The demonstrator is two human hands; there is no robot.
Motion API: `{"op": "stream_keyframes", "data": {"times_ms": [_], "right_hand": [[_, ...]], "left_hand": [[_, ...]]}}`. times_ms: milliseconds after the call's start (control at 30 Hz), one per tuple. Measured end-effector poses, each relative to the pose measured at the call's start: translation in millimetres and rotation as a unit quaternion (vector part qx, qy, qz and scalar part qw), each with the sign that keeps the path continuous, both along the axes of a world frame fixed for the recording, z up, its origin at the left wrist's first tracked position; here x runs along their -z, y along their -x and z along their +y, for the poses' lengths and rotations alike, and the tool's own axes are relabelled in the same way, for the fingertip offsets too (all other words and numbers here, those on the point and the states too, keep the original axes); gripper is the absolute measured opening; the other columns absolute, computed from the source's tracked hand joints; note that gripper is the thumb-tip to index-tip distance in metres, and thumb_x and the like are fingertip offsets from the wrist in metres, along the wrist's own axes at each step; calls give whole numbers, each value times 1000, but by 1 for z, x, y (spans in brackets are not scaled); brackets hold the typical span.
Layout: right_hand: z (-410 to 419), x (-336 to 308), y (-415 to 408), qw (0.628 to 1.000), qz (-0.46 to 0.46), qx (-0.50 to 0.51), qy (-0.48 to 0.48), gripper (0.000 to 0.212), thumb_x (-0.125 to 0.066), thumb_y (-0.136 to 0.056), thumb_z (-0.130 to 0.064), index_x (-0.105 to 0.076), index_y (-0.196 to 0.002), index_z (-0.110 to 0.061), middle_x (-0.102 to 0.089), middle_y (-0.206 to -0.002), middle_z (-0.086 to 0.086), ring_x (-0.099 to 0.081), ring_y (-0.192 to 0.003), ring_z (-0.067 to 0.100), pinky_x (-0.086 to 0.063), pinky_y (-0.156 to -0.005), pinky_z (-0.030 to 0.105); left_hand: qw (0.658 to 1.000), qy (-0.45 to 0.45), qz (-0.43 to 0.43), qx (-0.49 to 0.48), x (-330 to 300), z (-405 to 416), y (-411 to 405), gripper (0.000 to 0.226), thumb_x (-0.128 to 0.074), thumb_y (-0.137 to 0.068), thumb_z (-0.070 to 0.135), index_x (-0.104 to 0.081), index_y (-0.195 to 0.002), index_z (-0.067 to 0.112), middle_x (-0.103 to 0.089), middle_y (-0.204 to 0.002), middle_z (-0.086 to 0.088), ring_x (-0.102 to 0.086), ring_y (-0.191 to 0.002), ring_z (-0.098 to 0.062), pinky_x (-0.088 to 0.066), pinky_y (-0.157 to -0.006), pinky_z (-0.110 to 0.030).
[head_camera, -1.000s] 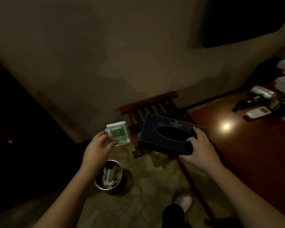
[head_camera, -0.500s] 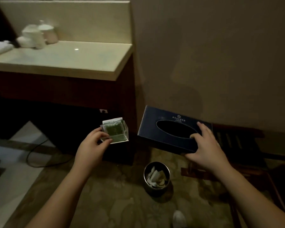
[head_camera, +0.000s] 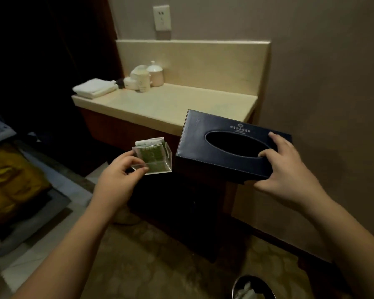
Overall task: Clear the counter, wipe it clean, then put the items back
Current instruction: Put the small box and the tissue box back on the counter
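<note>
My left hand [head_camera: 119, 171] grips a small clear acrylic holder [head_camera: 158, 158] with green tea packets, held in the air in front of the counter's edge. My right hand [head_camera: 283, 167] holds a dark blue tissue box [head_camera: 216, 143] by its right end, with fingers hooked into the oval opening; the box overlaps the front right corner of the counter. The cream stone counter [head_camera: 160, 104] lies ahead. At its back left stand white lidded cups [head_camera: 147, 77] and a folded white towel [head_camera: 93, 88].
A dark wooden cabinet [head_camera: 125, 132] carries the counter. A wall socket [head_camera: 162, 18] sits above the backsplash. A metal waste bin [head_camera: 253, 288] with paper stands on the floor at the bottom right. A yellow item [head_camera: 11, 180] lies at the left. The right wall is close.
The view has swung left from the wooden desk to the cream counter, which is now straight ahead and closer. Both hands still carry the holder and the tissue box, now near the counter's front.
</note>
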State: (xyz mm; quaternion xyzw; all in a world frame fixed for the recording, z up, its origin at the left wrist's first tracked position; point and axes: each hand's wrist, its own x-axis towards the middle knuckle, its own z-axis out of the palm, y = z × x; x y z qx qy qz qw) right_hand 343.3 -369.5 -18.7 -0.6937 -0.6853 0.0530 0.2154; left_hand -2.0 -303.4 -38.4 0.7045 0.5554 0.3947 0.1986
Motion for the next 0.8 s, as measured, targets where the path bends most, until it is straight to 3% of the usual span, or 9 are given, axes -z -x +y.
{"op": "stream_keyframes", "data": {"times_ms": [133,300,433,500,667,800], "right_hand": [[77,-24,9,999,7,-31,-20,58,-77,-70,-48,-54,-116,-23,-7,-159,-1,0,-145,12,-20,-117,46],[158,-49,17,998,-2,-55,-38,56,-76,-69,-48,-55,-114,-22,-9,-159,0,-3,-145,14,-21,-117,44],[207,-60,24,996,-14,-67,-52,55,-77,-69,-48,-57,-112,-20,-14,-157,3,-8,-145,17,-23,-115,43],[228,-62,29,996,-20,-68,-49,58,-77,-69,-49,-56,-115,-19,-14,-157,3,-8,-145,17,-23,-115,42],[274,-66,41,996,-41,-63,-40,61,-76,-68,-52,-55,-116,-20,-14,-158,4,-9,-145,19,-24,-114,41],[311,-65,54,997,-57,-48,-25,62,-76,-67,-53,-55,-116,-20,-17,-157,5,-14,-144,22,-26,-113,40]], "left_hand": [[999,-22,-7,-41,-25,59,5,11,-69,-85,18,-68,-84,28,-57,-132,4,-56,-107,-11,-44,-84,-28],[997,-43,7,-70,-47,118,15,9,-68,-86,20,-67,-87,28,-54,-127,11,-56,-96,-3,-44,-84,-26],[994,-44,19,-101,-54,157,25,7,-68,-87,23,-66,-87,29,-52,-123,15,-52,-86,10,-39,-74,-10],[993,-46,29,-105,-57,176,29,8,-68,-87,22,-66,-87,30,-52,-121,15,-53,-86,8,-36,-72,-7],[992,-45,40,-107,-62,223,45,14,-70,-85,20,-64,-79,32,-53,-117,14,-55,-90,-9,-38,-77,-23],[994,-35,44,-98,-60,270,66,9,-71,-85,22,-66,-80,28,-59,-113,7,-54,-82,-5,-38,-74,-25]]}}
